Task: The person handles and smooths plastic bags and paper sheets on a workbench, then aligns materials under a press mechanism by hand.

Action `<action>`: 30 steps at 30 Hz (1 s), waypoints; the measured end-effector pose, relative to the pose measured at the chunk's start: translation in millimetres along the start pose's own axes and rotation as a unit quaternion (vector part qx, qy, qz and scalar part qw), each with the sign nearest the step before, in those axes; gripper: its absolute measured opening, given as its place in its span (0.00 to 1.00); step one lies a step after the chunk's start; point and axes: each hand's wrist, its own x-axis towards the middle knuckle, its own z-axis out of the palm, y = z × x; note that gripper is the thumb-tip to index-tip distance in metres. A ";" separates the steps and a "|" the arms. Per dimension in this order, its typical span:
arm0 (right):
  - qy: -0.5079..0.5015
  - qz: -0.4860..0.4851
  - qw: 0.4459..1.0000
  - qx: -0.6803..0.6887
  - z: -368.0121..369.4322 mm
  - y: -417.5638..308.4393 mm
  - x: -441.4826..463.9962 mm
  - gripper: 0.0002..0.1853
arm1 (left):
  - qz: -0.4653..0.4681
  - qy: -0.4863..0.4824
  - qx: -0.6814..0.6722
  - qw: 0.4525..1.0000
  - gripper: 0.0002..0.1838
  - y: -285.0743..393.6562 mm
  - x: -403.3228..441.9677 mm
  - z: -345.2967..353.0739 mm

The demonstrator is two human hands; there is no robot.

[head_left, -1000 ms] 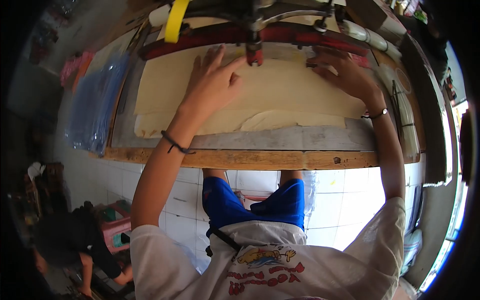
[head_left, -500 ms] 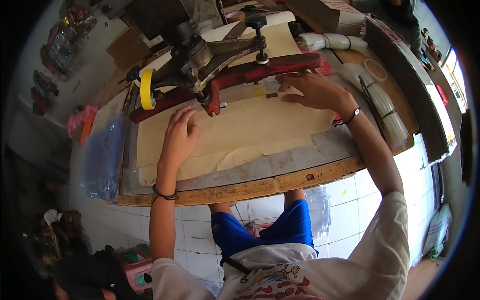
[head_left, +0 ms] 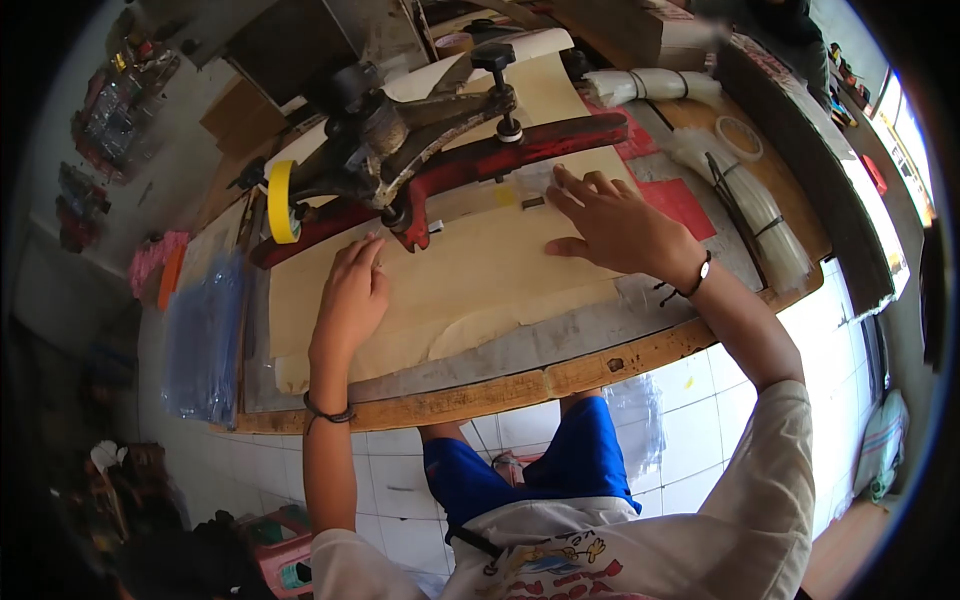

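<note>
A large cream paper sheet lies on the grey work surface under a dark metal clamp frame with a red bar. My left hand rests at the sheet's left part, fingers stretched toward the bar, holding nothing. On the right, my right hand is spread with its palm down over the sheet, thumb apart from the fingers. Between the hands, near the bar, are a small yellow patch and a small dark piece. A yellow tape roll hangs at the clamp's left end.
Bundled clear plastic strips lie at the right, beside a white ring. Red sheets show behind my right hand. Clear plastic sheets hang over the left edge. The wooden table edge runs in front of me.
My right hand has drawn back from the red bar toward me and spread flatter, uncovering more red sheet behind it. My left hand stays nearly in place. The view has shifted slightly.
</note>
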 end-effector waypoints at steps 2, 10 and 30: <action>0.013 0.023 0.999 -0.042 1.1 -5.7 -2.7 0.41 | -0.012 -0.015 0.012 1.000 0.23 3.7 0.6 -2.4; 0.083 -0.034 0.996 -0.030 12.8 5.8 -2.8 0.41 | -0.004 -0.044 0.016 0.999 0.26 0.1 4.5 -9.0; 0.071 -0.018 0.997 -0.002 11.0 5.6 -2.6 0.38 | 0.013 -0.025 0.017 0.999 0.27 -2.0 7.2 -11.0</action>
